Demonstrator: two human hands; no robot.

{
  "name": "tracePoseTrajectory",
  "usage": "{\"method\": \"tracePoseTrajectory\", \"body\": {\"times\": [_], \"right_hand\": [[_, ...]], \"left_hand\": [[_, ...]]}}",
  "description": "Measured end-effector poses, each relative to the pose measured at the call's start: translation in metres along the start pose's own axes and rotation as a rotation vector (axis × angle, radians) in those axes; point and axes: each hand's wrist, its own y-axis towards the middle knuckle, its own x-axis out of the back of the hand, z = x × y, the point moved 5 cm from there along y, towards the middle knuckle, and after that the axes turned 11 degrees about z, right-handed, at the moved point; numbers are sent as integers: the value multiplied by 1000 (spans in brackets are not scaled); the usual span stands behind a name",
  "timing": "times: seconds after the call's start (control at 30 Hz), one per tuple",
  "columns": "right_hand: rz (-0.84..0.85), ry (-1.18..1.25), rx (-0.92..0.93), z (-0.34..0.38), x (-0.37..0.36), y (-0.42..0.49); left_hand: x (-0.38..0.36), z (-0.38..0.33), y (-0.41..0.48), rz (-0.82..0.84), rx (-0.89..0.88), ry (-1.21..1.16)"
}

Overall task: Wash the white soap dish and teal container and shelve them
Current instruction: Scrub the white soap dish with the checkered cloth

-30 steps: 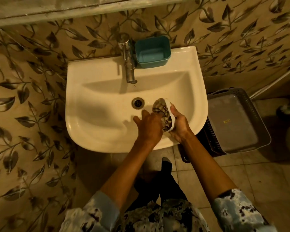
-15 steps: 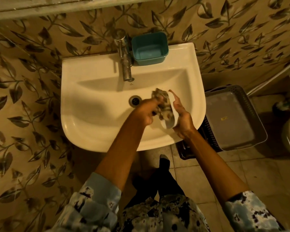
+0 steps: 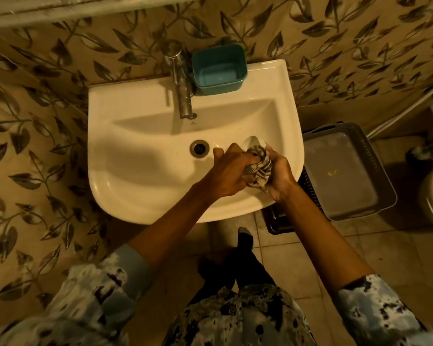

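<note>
Over the bathroom sink (image 3: 135, 176), the dish (image 3: 254, 142) is gripped in the right hand (image 3: 279, 174), fingers curled round it. It is scrubbed with a cloth (image 3: 260, 162) clenched in the left hand (image 3: 231, 171). The container (image 3: 219, 68), well beyond the fingers, appears not yet washed; nothing is shelved.

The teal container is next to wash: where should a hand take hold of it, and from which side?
Probably its near side, pinched over the rim, coming from the front or right. The teal container stands open side up on the back ledge of the sink; the tap crowds its left and the wall is close behind.
</note>
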Motion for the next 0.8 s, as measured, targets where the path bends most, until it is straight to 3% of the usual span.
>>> {"method": "tracePoseTrajectory", "body": {"times": [0.1, 0.2, 0.33, 0.47, 0.8], "right_hand": [[-18, 20, -66, 3, 0, 3], [-51, -6, -67, 7, 1, 1], [-67, -165, -30, 3, 1, 2], [4, -305, 97, 24, -8, 10], [-70, -421, 156, 25, -10, 31]], "left_hand": [[12, -2, 0, -218, -114, 242], [15, 1, 7, -365, -75, 409], [18, 17, 12, -339, 60, 568], [17, 20, 13, -333, 126, 380], [-5, 10, 6, 9, 293, -74]]}}
